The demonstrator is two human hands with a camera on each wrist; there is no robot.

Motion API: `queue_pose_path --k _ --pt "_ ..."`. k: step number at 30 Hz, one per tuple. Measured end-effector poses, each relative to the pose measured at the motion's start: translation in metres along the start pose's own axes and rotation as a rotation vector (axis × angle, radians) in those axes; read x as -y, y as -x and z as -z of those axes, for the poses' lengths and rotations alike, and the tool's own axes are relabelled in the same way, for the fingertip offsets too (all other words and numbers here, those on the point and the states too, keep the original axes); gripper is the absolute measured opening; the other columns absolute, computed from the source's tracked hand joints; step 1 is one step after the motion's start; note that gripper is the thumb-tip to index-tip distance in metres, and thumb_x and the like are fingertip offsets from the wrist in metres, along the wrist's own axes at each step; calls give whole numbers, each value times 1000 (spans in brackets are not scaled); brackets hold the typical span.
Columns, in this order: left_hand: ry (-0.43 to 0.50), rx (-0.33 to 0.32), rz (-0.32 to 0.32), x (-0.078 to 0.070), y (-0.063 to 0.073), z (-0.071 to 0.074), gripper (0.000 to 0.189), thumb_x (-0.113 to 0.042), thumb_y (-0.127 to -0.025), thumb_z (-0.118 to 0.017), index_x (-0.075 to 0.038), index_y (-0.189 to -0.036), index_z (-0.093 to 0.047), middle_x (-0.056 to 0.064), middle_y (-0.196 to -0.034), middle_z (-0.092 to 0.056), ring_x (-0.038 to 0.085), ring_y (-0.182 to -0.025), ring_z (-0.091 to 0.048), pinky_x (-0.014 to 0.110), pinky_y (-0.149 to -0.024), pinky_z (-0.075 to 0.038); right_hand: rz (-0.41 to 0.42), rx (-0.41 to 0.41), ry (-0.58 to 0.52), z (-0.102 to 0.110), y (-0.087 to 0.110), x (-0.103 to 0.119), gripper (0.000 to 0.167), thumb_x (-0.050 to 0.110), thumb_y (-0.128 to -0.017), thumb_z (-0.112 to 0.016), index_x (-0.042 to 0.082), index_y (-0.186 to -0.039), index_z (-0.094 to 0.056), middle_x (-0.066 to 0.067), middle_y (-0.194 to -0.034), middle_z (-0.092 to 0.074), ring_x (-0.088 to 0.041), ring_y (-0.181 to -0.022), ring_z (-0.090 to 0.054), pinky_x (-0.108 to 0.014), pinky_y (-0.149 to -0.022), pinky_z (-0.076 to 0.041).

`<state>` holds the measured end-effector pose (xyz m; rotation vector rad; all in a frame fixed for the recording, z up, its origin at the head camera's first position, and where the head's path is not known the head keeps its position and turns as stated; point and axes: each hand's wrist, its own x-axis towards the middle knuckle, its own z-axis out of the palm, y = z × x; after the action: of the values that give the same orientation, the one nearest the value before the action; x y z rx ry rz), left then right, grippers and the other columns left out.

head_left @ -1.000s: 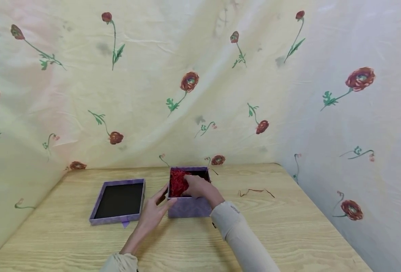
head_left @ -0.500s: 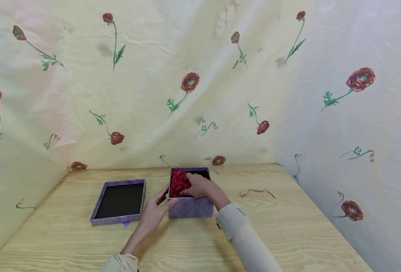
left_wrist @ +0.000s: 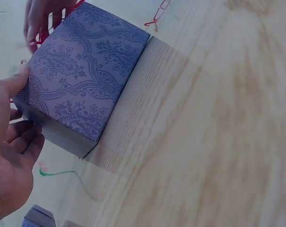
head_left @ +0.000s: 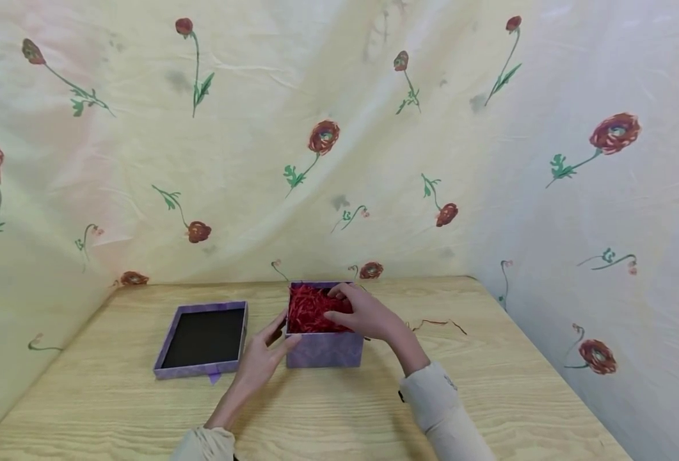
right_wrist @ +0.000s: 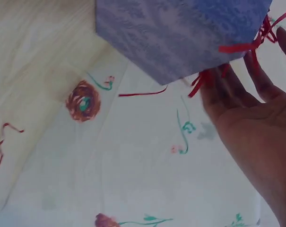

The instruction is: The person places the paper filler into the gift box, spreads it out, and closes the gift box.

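Note:
A purple patterned box (head_left: 324,351) stands uncovered on the table, filled with red shredded paper (head_left: 310,310). My left hand (head_left: 258,365) holds its front left corner; in the left wrist view the thumb rests at the rim of the box (left_wrist: 81,71) and the fingers bend against its side. At the right side of the opening, my right hand (head_left: 368,312) touches the shreds, thumb and fingers apart. Red strips (right_wrist: 239,48) hang over the rim beside the right hand (right_wrist: 256,123) in the right wrist view; its fingertips are partly hidden.
Left of the box lies its purple lid (head_left: 195,372), black inside face up, with a small purple ribbon tab (head_left: 215,378) at the front. A loose red strip (head_left: 439,322) lies on the wooden table (head_left: 327,416) to the right. Flowered cloth (head_left: 247,160) hangs behind and at the sides.
My right hand has lifted and shifted right from inside the box, and its fingers have spread. Red shreds now cover the formerly dark right part. The left hand stays in place.

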<state>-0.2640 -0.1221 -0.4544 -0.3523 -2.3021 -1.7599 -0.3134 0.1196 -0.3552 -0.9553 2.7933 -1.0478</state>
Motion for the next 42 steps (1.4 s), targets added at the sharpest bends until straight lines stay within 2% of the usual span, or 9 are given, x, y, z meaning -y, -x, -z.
queue_pose_path --k 7,15,19,23,26,30,35,40,42 --pt "-2 -6 -1 1 0 0 67 -27 -100 -72 -13 -159 -44 17 -158 -42 45 -136 -49 53 -104 -49 27 -50 -87 13 17 -10 35 15 -101 -70 -1 -131 -62 -16 -128 -63 -32 -108 -65 -44 -87 -57" --pt "-2 -10 -9 0 -2 -1 67 -27 -100 -72 -11 -158 -44 18 -158 -42 46 -136 -49 54 -104 -48 13 16 6 18 19 0 30 14 -101 -70 0 -126 -62 -8 -108 -68 -26 -100 -66 -40 -82 -56" --pt "1 -12 -11 -1 -2 0 66 -25 -100 -73 -9 -158 -44 18 -157 -43 45 -135 -49 54 -105 -47 8 55 74 13 13 6 30 14 -102 -68 -1 -127 -62 -2 -97 -67 -17 -84 -65 -34 -74 -55" --pt "-2 -13 -2 0 -2 0 66 -25 -100 -73 -9 -158 -45 18 -157 -43 45 -135 -49 54 -105 -47 -12 116 119 6 6 12 29 12 -103 -65 -2 -128 -62 2 -84 -62 -11 -68 -55 -31 -64 -49" --pt "-3 -12 0 0 -2 -1 66 -26 -99 -73 -9 -157 -45 17 -157 -43 45 -135 -50 53 -105 -47 -34 147 133 0 0 15 24 9 -103 -62 -2 -124 -63 0 -84 -61 -12 -67 -52 -32 -64 -48" --pt "1 -11 -3 0 -2 -2 66 -26 -99 -73 -8 -157 -46 17 -157 -44 44 -135 -50 52 -105 -47 -59 170 151 -6 -10 13 20 6 -102 -62 -1 -121 -64 -3 -93 -63 -13 -71 -54 -33 -68 -49" --pt "4 -13 2 0 -2 -1 66 -26 -99 -73 -9 -157 -45 16 -158 -43 44 -135 -50 52 -105 -47 -107 208 121 -12 -22 11 22 8 -102 -61 0 -122 -65 -6 -99 -65 -15 -66 -54 -32 -62 -47" --pt "11 -7 -1 0 -1 -1 66 -27 -100 -72 -10 -158 -46 17 -158 -43 44 -136 -49 52 -105 -47 -133 198 149 -18 -32 8 6 7 -101 -60 4 -101 -65 -2 -82 -58 -13 -60 -49 -28 -58 -40" --pt "11 -6 2 0 -2 -1 66 -28 -100 -72 -10 -158 -45 17 -158 -43 44 -136 -49 53 -105 -47 -142 189 160 -21 -35 8 7 6 -100 -61 6 -93 -62 -2 -78 -55 -13 -61 -47 -28 -57 -38"
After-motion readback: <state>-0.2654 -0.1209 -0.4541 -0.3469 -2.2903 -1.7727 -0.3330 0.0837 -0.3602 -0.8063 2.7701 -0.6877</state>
